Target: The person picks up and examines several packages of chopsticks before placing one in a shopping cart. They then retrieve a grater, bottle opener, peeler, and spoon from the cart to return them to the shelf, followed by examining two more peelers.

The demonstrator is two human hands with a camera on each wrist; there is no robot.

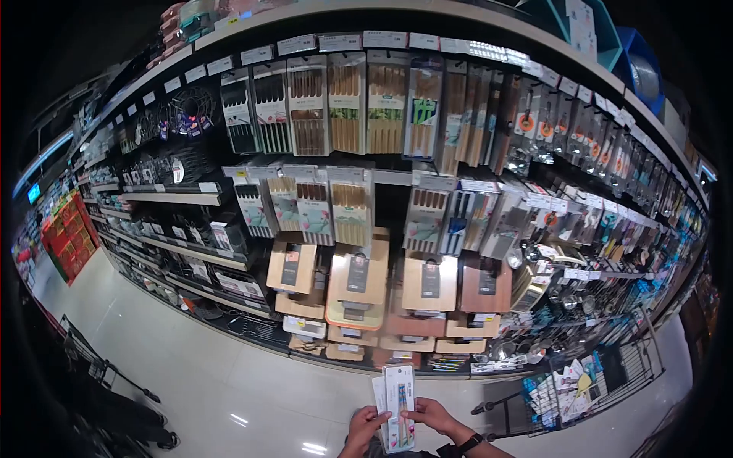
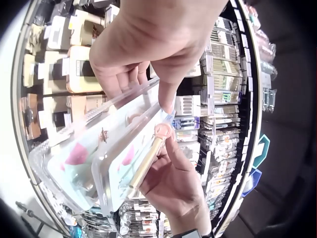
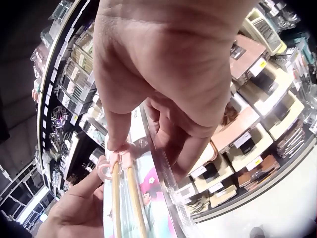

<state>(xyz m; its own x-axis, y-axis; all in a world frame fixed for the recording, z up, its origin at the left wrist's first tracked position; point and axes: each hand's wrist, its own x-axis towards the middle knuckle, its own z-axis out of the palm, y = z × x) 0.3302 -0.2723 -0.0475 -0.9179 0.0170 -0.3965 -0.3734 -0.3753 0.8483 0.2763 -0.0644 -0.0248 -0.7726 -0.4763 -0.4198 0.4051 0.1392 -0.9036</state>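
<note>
Two flat clear blister packs are held together low in the middle of the head view. The front pack of children's chopsticks [image 1: 399,380] has a pale card with flowers and overlaps a second pack [image 1: 378,391]. Pink ring ends [image 3: 121,157] top the two light wooden chopsticks [image 3: 134,196]. My left hand [image 1: 366,429] grips the packs at their left side, its fingers [image 2: 121,82] curled behind. My right hand [image 1: 433,418] pinches the front pack from the right, its thumb on the plastic near the pink rings. A dark strap [image 1: 471,443] circles the right wrist.
A shelf wall carries hanging chopstick packs [image 1: 347,114], with wooden cutting boards [image 1: 357,276] below. Kitchen utensils [image 1: 569,130] hang at the right. A shopping cart [image 1: 588,389] holding goods stands at the right, and another wheeled cart [image 1: 95,359] at the left. Red boxes [image 1: 70,237] stand far left.
</note>
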